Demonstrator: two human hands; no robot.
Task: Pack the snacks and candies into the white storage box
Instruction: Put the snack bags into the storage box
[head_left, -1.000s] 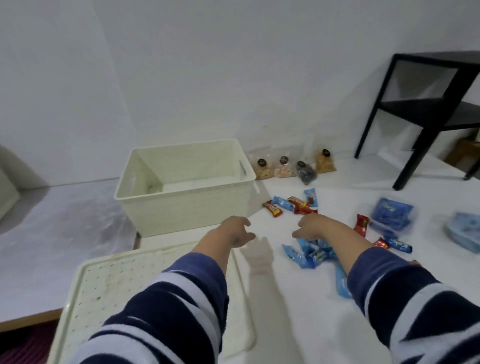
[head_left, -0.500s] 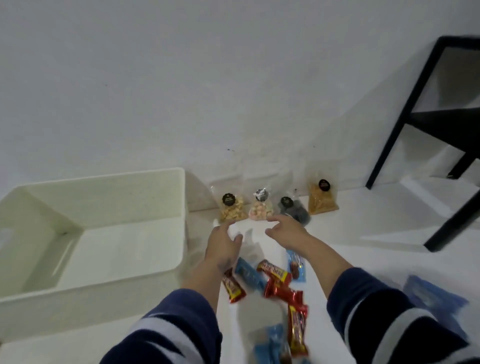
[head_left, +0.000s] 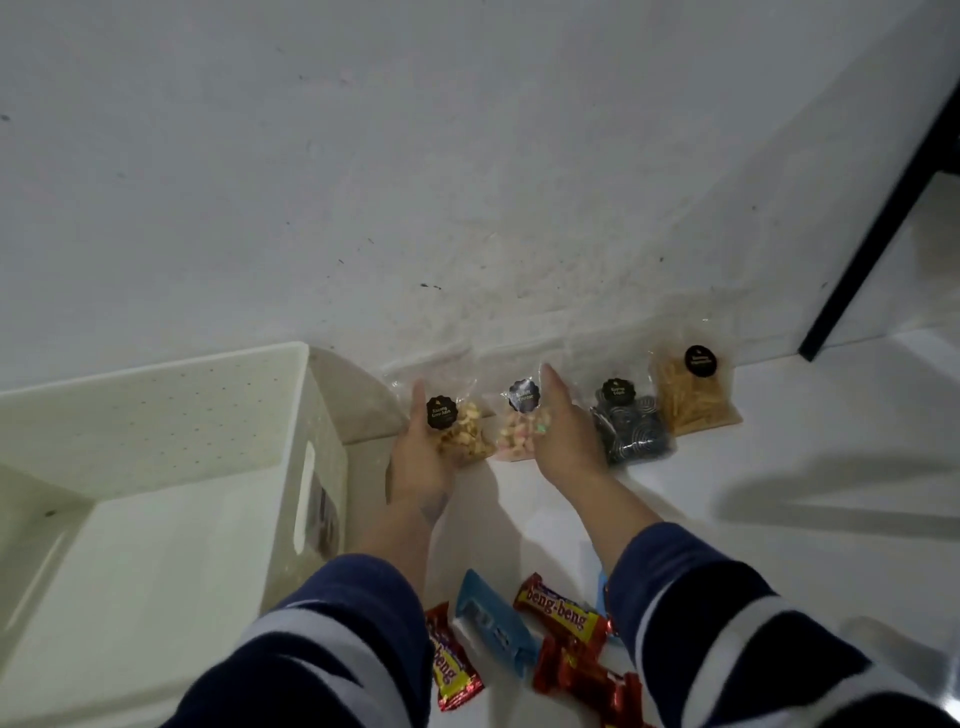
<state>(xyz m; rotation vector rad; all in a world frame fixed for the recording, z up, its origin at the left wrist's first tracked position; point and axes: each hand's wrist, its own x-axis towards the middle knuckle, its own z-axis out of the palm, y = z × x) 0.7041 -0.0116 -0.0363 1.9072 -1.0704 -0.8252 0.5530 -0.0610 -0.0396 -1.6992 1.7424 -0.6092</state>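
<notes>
The white storage box (head_left: 156, 415) stands empty at the left. Several clear snack bags with black round labels lean against the wall. My left hand (head_left: 415, 462) lies flat against the left side of the tan snack bag (head_left: 465, 434), fingers stretched out. My right hand (head_left: 566, 441) is flat against the right side of the pink candy bag (head_left: 517, 434), between it and the dark snack bag (head_left: 631, 431). The two hands flank these two bags, palms facing each other. An orange stick-snack bag (head_left: 693, 397) stands furthest right.
Red Beng-Beng bars (head_left: 558, 613) and a blue wrapper (head_left: 493, 623) lie on the white floor near my sleeves, with another red bar (head_left: 452, 665) by the box. A black shelf leg (head_left: 878, 228) slants at the right. The wall stands directly behind the bags.
Both hands have moved forward from the candy pile to the bags at the wall and spread flat on either side of the tan and pink bags. The view has come closer.
</notes>
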